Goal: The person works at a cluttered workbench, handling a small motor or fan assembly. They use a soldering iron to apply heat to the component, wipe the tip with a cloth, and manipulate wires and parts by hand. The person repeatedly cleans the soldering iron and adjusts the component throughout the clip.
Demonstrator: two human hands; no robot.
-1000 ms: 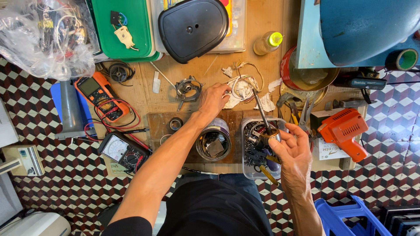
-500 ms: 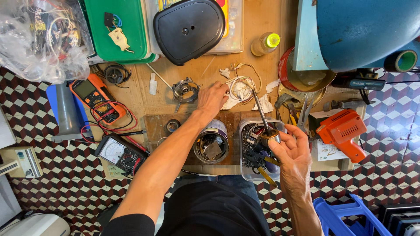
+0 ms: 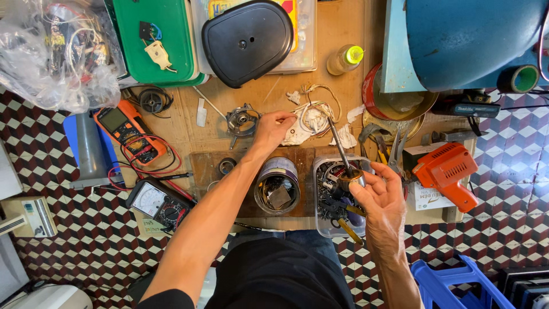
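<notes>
My left hand point(image 3: 273, 127) reaches across the wooden bench and pinches the edge of a white coil of wires and tape point(image 3: 311, 119). My right hand point(image 3: 382, 195) holds a soldering iron point(image 3: 342, 153) by its dark handle, the metal tip pointing up toward the coil. Under the right hand sits a clear plastic box point(image 3: 331, 197) full of screwdrivers and small parts. A round tin point(image 3: 277, 186) with scraps inside stands between my arms. A small metal motor bracket point(image 3: 242, 121) lies just left of the left hand.
An orange multimeter point(image 3: 124, 129) and a black analogue meter point(image 3: 157, 201) lie left with red leads. A black cover point(image 3: 247, 39), green tray point(image 3: 160, 40), glue bottle point(image 3: 345, 59), orange tool housing point(image 3: 446, 171), pliers point(image 3: 384, 150) and a blue fan body point(image 3: 469, 40) crowd the bench.
The left hand has stayed at the white coil, fingers closing on its edge. The right hand has kept its grip on the soldering iron, shifting slightly.
</notes>
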